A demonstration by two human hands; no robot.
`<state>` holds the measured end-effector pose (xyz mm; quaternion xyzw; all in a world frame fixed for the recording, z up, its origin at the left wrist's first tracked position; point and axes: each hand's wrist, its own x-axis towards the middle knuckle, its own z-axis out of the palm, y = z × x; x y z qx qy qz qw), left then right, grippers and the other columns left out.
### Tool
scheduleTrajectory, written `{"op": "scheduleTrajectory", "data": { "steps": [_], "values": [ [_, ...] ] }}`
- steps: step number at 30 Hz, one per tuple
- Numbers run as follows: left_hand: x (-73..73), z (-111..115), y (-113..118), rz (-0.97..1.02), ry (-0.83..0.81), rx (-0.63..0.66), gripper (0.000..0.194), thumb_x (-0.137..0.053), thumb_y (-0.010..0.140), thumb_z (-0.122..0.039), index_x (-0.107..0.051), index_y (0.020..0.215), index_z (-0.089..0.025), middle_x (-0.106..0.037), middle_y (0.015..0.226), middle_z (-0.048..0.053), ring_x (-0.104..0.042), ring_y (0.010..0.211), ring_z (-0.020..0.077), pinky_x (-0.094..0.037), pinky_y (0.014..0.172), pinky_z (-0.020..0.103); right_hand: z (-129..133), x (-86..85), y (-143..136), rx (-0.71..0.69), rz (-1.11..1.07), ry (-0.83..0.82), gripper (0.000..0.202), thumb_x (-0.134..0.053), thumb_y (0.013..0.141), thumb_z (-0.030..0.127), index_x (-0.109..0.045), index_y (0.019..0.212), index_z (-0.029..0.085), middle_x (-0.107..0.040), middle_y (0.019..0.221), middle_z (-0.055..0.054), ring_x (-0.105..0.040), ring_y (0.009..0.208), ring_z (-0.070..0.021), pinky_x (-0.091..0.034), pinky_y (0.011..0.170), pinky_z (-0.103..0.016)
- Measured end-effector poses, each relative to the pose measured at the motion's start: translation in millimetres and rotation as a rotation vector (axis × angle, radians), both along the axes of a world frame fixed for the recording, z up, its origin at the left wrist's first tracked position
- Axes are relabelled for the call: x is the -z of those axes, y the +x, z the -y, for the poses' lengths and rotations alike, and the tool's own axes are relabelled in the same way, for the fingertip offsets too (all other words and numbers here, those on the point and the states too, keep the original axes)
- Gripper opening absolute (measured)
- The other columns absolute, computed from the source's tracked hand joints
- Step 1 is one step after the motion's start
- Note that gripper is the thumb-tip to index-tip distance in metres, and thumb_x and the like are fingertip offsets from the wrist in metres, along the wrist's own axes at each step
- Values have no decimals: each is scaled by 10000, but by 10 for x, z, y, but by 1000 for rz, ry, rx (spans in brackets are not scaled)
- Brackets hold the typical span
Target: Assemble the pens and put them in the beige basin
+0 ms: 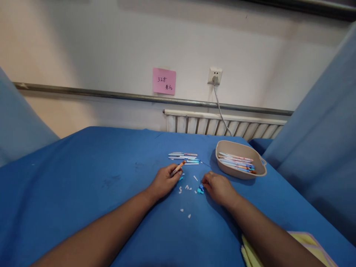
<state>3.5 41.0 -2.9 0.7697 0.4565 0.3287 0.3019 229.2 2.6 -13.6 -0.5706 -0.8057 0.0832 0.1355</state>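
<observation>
My left hand [167, 180] is closed around a slim pen with an orange end [178, 168], which tilts up to the right. My right hand [219, 188] has its fingers pinched together low over the cloth, beside small blue caps [201, 187] and turquoise caps [200, 191]. Whether a piece sits between those fingertips is hidden. Small white pieces [187, 187] lie scattered between my hands, two of them closer to me. Just beyond my left hand, several pens [183, 158] in white, blue and turquoise lie side by side.
A beige basket [241, 175] with several pens stands at the back right. A yellow cloth [308, 241] lies under my right forearm. Blue fabric [125, 148] covers the table. Behind it are a radiator [205, 115], a socket with a cord [215, 76] and a pink note [164, 81].
</observation>
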Motion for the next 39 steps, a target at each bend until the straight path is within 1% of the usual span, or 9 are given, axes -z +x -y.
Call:
{"op": "scheduleTrajectory", "data": {
  "steps": [4, 8, 15, 17, 20, 23, 27, 32, 39],
  "values": [
    [-45, 84, 18, -103, 50, 62, 242, -454, 834, -348, -594, 825, -151, -417, 605, -45, -382, 557, 102, -288, 517, 195, 5, -30, -19, 17, 35, -30, 116, -492, 838, 209, -603, 870, 196, -634, 896, -38, -593, 816, -162, -363, 692, -243],
    [-31, 95, 27, -141, 64, 91, 256, -445, 842, -332, -609, 912, -148, -433, 625, -40, -388, 569, 104, -282, 523, 196, 31, -74, -37, 26, 96, -47, 146, -460, 858, 205, -593, 917, 188, -635, 926, -58, -601, 826, -171, -362, 675, -250],
    [-5, 76, 17, -197, 89, 107, 248, -422, 864, -332, -595, 884, -156, -437, 629, -33, -398, 572, 112, -278, 525, 199, 60, -88, -45, 17, 139, -41, 201, -397, 885, 197, -581, 963, 173, -641, 930, -90, -606, 828, -193, -363, 668, -265],
    [-18, 84, 19, -214, 102, 118, 245, -413, 871, -330, -587, 879, -158, -446, 633, -30, -408, 576, 115, -282, 530, 200, 49, -70, -37, 25, 87, -39, 194, -403, 880, 194, -576, 964, 171, -643, 931, -90, -602, 839, -191, -363, 678, -263],
    [-60, 104, 26, -255, 120, 134, 250, -412, 873, -343, -579, 845, -159, -457, 632, -24, -420, 576, 120, -285, 532, 202, 18, -44, -15, 22, -75, -31, 156, -439, 866, 214, -560, 953, 170, -648, 908, -72, -596, 831, -175, -370, 697, -254],
    [-114, 126, 30, -297, 134, 158, 290, -394, 883, -376, -573, 802, -162, -497, 645, -8, -444, 585, 132, -298, 540, 209, -2, -40, 0, -14, -258, -16, 138, -454, 863, 237, -542, 947, 172, -652, 872, -51, -592, 803, -160, -384, 708, -250],
    [-162, 153, 36, -296, 152, 181, 360, -325, 917, -404, -583, 816, -175, -553, 700, 13, -492, 642, 151, -334, 582, 221, 19, -82, -18, -75, -434, 29, 119, -467, 858, 230, -562, 915, 187, -652, 851, -29, -587, 775, -150, -403, 697, -249],
    [-172, 178, 56, -310, 156, 205, 349, -335, 917, -402, -588, 822, -180, -581, 728, 22, -510, 663, 158, -348, 597, 228, 40, -125, -43, -96, -506, 102, 159, -479, 858, 227, -633, 893, 208, -639, 819, -23, -577, 774, -148, -415, 702, -253],
    [-170, 199, 67, -399, 174, 210, 352, -334, 925, -413, -589, 836, -186, -602, 748, 26, -526, 673, 158, -341, 608, 235, 38, -117, -47, -114, -523, 145, 180, -478, 861, 218, -654, 898, 211, -628, 803, -22, -576, 761, -143, -422, 689, -246]
  ]
}}
